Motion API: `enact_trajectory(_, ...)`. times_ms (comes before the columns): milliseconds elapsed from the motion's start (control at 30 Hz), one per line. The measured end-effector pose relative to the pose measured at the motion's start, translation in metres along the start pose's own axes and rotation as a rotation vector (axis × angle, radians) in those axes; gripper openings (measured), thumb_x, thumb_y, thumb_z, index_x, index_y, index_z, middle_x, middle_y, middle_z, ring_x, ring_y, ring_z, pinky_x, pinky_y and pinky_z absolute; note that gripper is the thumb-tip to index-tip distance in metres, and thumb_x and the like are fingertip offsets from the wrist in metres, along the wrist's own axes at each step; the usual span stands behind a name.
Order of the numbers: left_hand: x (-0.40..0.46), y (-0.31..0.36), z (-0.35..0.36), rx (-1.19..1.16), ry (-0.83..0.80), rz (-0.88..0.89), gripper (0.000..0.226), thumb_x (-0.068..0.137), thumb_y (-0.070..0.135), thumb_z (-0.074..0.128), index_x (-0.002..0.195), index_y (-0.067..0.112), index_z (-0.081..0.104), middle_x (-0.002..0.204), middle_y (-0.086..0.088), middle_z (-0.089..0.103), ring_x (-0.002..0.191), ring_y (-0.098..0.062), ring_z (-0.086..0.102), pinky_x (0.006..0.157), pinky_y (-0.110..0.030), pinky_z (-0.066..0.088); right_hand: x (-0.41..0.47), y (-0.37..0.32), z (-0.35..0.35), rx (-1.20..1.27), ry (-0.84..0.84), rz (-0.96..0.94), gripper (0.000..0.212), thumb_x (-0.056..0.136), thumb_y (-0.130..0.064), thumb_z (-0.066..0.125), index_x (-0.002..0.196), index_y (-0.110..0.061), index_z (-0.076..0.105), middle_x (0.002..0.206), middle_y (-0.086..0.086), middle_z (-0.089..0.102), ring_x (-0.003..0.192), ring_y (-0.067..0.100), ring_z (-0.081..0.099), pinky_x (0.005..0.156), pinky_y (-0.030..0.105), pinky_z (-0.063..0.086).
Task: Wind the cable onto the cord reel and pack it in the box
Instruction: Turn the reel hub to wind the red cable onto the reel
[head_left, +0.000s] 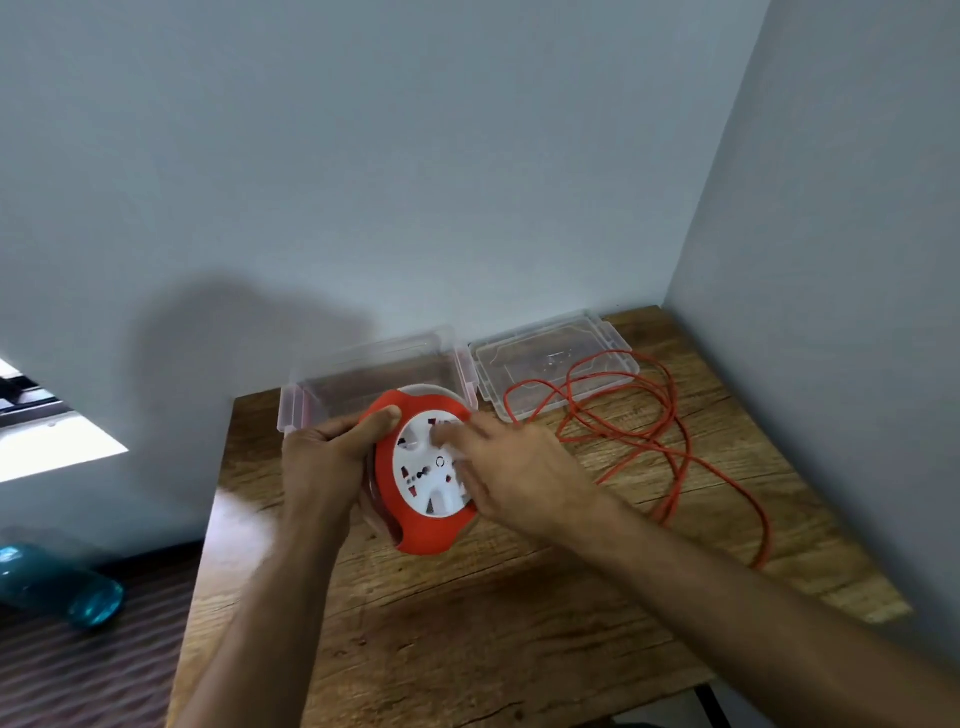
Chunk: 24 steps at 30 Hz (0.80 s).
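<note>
Both forearms reach in over the tabletop (467, 597). Left hand (327, 457) grips the cord reel (421, 467) by its orange rim, held above the tabletop before the clear box (363, 379). Right hand (511, 460) rests on the white face; its blurred fingers leave the grip unclear. Orange cable (670, 447) lies loose at right, some across the lid (550, 364). Reel looks rigid, light plastic: hold the rim. Cable is floppy and likely to snag.

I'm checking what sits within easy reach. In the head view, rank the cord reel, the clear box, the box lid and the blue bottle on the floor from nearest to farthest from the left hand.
1. Cord reel: gripped by the left hand.
2. Clear box: just behind the reel, by the wall.
3. Box lid: farther right, under cable loops.
4. Blue bottle: on the floor, far left.
</note>
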<state>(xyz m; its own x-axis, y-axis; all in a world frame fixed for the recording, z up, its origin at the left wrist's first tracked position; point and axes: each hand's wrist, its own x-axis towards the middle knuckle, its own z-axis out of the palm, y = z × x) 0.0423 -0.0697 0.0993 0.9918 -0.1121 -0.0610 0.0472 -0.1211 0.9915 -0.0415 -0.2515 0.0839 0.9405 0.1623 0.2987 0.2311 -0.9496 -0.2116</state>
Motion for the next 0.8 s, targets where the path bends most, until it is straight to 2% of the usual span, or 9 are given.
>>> enact_trajectory(67,0.004,0.000,-0.005,0.051,-0.034,-0.024,0.013,0.079,0.034,0.082,0.068,0.028,0.079,0.067,0.007,0.080,0.060,-0.016,0.078,0.046,-0.017,0.055,0.001,0.010,-0.007,-0.158,-0.127,-0.294,0.057,0.091,-0.024,0.069,0.140,-0.032,0.043,0.131,0.015,0.054,0.081,0.029,0.069,0.050,0.036,0.057)
enact_trajectory(167,0.011,0.006,-0.012,0.113,-0.100,-0.068,0.018,0.080,0.031,0.082,0.064,0.023,0.081,0.067,0.001,0.081,0.058,-0.019,0.078,0.046,-0.021,0.057,0.004,0.015,-0.011,-0.193,-0.235,-0.490,0.062,0.093,-0.014,0.065,0.144,-0.038,0.037,0.146,0.021,0.039,0.096,0.036,0.067,0.053,0.038,0.059)
enact_trajectory(233,0.016,0.013,-0.016,0.139,-0.171,-0.092,0.017,0.080,0.030,0.082,0.065,0.023,0.082,0.067,-0.005,0.081,0.057,-0.022,0.078,0.046,-0.022,0.057,0.007,0.017,-0.012,-0.246,-0.255,-0.626,0.062,0.095,-0.015,0.062,0.145,-0.041,0.035,0.150,0.022,0.035,0.097,0.037,0.066,0.056,0.041,0.061)
enact_trajectory(367,0.019,0.026,-0.017,0.183,-0.330,-0.110,0.017,0.080,0.030,0.079,0.066,0.020,0.083,0.068,-0.011,0.080,0.055,-0.025,0.077,0.044,-0.023,0.057,0.017,0.016,-0.016,-0.302,-0.230,-0.715,0.073,0.091,-0.017,0.071,0.142,-0.042,0.026,0.153,0.022,0.030,0.085,0.036,0.067,0.053,0.041,0.061)
enact_trajectory(500,0.020,0.028,-0.013,0.184,-0.306,-0.066,0.026,0.069,0.036,0.084,0.076,0.011,0.082,0.072,-0.012,0.081,0.061,-0.031,0.079,0.046,-0.027,0.059,0.022,0.008,-0.014,-0.315,-0.218,-0.683,0.070,0.087,-0.026,0.077,0.143,-0.042,0.039,0.146,0.021,0.040,0.091,0.044,0.066,0.055,0.048,0.062)
enact_trajectory(600,0.017,0.023,-0.009,0.136,-0.244,-0.052,0.027,0.063,0.039,0.086,0.074,0.014,0.082,0.072,-0.007,0.082,0.061,-0.025,0.079,0.046,-0.026,0.058,0.017,0.004,-0.007,-0.316,-0.148,-0.508,0.065,0.092,-0.042,0.066,0.148,-0.041,0.033,0.128,0.017,0.056,0.075,0.032,0.067,0.048,0.036,0.056)
enact_trajectory(667,0.016,0.020,-0.007,0.063,-0.177,-0.058,0.019,0.066,0.033,0.088,0.073,0.016,0.082,0.072,-0.005,0.082,0.062,-0.024,0.079,0.046,-0.026,0.059,0.013,0.000,0.000,-0.241,-0.055,-0.308,0.063,0.093,-0.052,0.056,0.149,-0.039,0.031,0.115,0.011,0.066,0.076,0.026,0.067,0.052,0.032,0.049)
enact_trajectory(733,0.015,0.015,-0.004,0.046,-0.127,-0.019,0.016,0.071,0.031,0.088,0.079,0.019,0.082,0.072,0.001,0.082,0.062,-0.020,0.079,0.048,-0.024,0.059,0.006,-0.009,0.012,-0.048,0.053,-0.085,0.063,0.087,-0.057,0.058,0.143,-0.036,0.038,0.100,0.007,0.072,0.077,0.027,0.069,0.060,0.034,0.052)
enact_trajectory(800,0.011,0.009,0.000,0.068,-0.070,0.049,0.015,0.071,0.033,0.088,0.081,0.026,0.080,0.072,0.011,0.081,0.065,-0.011,0.079,0.049,-0.017,0.057,0.001,-0.024,0.020,0.241,0.133,0.234,0.063,0.079,-0.062,0.061,0.133,-0.036,0.040,0.092,0.003,0.073,0.076,0.027,0.070,0.065,0.037,0.057)
